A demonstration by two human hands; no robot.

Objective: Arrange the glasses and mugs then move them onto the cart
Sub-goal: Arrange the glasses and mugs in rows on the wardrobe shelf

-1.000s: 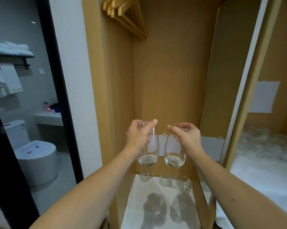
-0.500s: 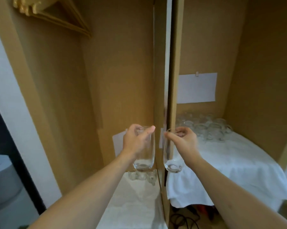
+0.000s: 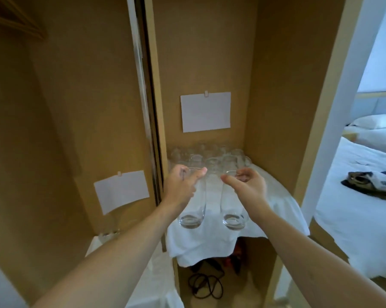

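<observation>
Currently: two tall glasses, left hand (image 3: 183,185) pinching one (image 3: 193,205), right hand (image 3: 247,185) the other (image 3: 233,207), by the rims; centre frame. Judged fragile, slippery.

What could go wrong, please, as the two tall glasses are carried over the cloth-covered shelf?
1. Each hand, left and right, pinches its glass only at the rim, so the left glass or right glass could slip.
2. The two glasses hang close together and might clink.
3. The cluster of glasses crowds the back of the white cloth; a careless set-down could knock them.
</observation>
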